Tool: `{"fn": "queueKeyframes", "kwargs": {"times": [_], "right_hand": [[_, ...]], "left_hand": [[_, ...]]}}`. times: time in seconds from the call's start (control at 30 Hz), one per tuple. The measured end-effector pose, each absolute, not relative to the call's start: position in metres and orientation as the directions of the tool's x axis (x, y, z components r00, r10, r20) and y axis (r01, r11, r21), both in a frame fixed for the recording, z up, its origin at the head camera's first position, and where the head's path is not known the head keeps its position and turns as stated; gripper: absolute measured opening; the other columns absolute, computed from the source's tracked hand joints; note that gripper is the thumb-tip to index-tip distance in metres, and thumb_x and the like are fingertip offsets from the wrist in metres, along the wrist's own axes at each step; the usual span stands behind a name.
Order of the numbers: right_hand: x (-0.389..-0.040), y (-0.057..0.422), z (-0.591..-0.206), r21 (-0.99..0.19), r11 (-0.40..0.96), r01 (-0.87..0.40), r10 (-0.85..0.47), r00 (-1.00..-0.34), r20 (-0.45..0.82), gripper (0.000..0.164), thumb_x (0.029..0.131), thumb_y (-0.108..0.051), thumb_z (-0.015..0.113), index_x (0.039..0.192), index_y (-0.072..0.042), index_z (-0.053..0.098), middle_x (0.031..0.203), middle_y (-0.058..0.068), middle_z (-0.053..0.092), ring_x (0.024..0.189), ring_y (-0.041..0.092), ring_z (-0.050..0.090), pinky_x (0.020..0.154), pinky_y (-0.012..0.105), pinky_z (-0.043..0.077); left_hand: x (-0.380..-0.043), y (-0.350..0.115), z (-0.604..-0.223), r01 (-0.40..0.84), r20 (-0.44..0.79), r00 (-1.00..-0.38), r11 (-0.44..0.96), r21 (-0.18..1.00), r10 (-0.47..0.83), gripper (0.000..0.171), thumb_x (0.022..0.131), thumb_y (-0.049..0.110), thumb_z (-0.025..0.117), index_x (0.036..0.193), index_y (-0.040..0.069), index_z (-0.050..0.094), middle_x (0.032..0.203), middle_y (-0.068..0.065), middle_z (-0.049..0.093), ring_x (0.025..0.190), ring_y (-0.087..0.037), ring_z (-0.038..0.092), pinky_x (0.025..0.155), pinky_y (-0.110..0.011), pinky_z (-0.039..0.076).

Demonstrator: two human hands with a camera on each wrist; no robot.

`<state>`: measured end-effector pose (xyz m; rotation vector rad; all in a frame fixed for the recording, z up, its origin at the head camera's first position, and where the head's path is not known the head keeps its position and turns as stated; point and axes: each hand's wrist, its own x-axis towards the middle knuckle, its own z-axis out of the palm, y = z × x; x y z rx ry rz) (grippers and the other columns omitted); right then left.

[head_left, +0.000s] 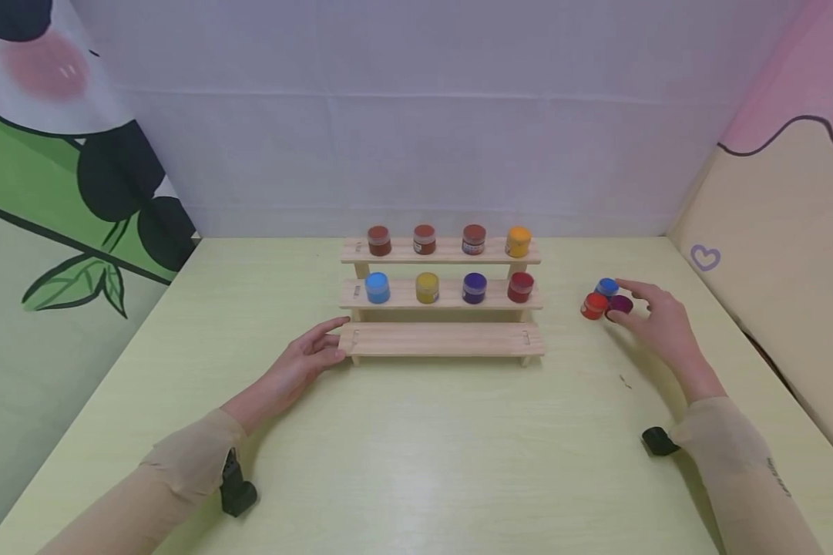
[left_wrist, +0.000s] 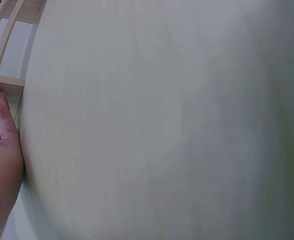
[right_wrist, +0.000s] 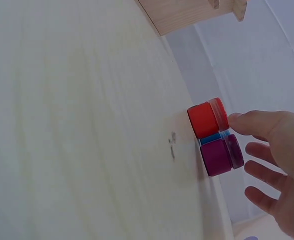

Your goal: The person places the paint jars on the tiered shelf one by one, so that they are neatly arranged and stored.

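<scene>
A three-tier wooden rack (head_left: 440,339) stands on the table. My left hand (head_left: 305,362) holds the left end of its lowest board, thumb at the front and index finger toward the back; in the left wrist view the fingers (left_wrist: 6,120) lie against the wood. On the right, my right hand (head_left: 659,316) reaches over three small paint jars with its fingers spread: a red jar (right_wrist: 204,120), a purple jar (right_wrist: 218,156) and a blue jar (head_left: 606,287). Its thumb is close by the red jar's lid in the right wrist view; I cannot tell whether it touches.
The top tier bears three brownish-red jars (head_left: 424,240) and an orange-yellow jar (head_left: 518,242). Below stand a light blue jar (head_left: 377,287), a mustard jar (head_left: 427,287), a dark blue jar (head_left: 475,287) and a dark red jar (head_left: 520,287). A pale cloth wall (head_left: 430,154) rises behind.
</scene>
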<state>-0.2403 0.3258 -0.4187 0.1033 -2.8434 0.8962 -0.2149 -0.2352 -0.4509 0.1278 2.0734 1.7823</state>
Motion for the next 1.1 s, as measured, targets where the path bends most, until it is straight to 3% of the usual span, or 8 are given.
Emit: {"fn": "queueKeyframes", "kwargs": {"times": [0.43, 0.67, 0.93, 1.1], "right_hand": [[-0.2414, 0.3297, -0.4228, -0.589, 0.803, -0.091, -0.021, -0.992, 0.124, 0.062, 0.095, -0.028, 0.067, 0.147, -0.005, 0.044, 0.145, 0.03, 0.046, 0.122, 0.05, 0.049, 0.095, 0.062, 0.041], [-0.2429, 0.3283, -0.4235, -0.585, 0.808, -0.072, -0.012, -0.994, 0.105, 0.059, 0.095, -0.026, 0.067, 0.144, -0.002, 0.046, 0.133, 0.03, 0.056, 0.117, 0.048, 0.056, 0.09, 0.056, 0.045], [-0.2444, 0.3278, -0.4263, -0.591, 0.804, -0.067, 0.007, -0.993, 0.122, 0.05, 0.097, -0.019, 0.064, 0.14, 0.0, 0.049, 0.132, 0.029, 0.058, 0.115, 0.047, 0.058, 0.089, 0.05, 0.045], [-0.245, 0.3272, -0.426, -0.602, 0.797, -0.042, 0.032, -0.993, 0.111, 0.048, 0.097, -0.019, 0.063, 0.14, 0.0, 0.05, 0.133, 0.029, 0.057, 0.116, 0.047, 0.056, 0.093, 0.056, 0.043]], "left_hand": [[-0.2149, -0.2356, -0.4506, -0.184, -0.237, -0.913, 0.184, 0.966, 0.332, 0.067, 0.098, 0.032, 0.062, 0.156, 0.026, 0.029, 0.134, -0.004, 0.054, 0.118, -0.009, 0.057, 0.103, -0.023, 0.041], [-0.2151, -0.2361, -0.451, -0.178, -0.234, -0.913, 0.189, 0.966, 0.334, 0.067, 0.098, 0.033, 0.061, 0.156, 0.026, 0.029, 0.137, -0.007, 0.052, 0.119, -0.011, 0.056, 0.106, -0.027, 0.04], [-0.2168, -0.2361, -0.4528, -0.182, -0.234, -0.915, 0.181, 0.966, 0.328, 0.066, 0.097, 0.032, 0.062, 0.155, 0.027, 0.031, 0.134, -0.004, 0.054, 0.118, -0.009, 0.057, 0.101, -0.022, 0.042], [-0.2173, -0.2362, -0.4548, -0.178, -0.228, -0.914, 0.174, 0.969, 0.335, 0.066, 0.097, 0.031, 0.062, 0.155, 0.026, 0.03, 0.134, -0.005, 0.053, 0.117, -0.009, 0.057, 0.1, -0.021, 0.043]]}}
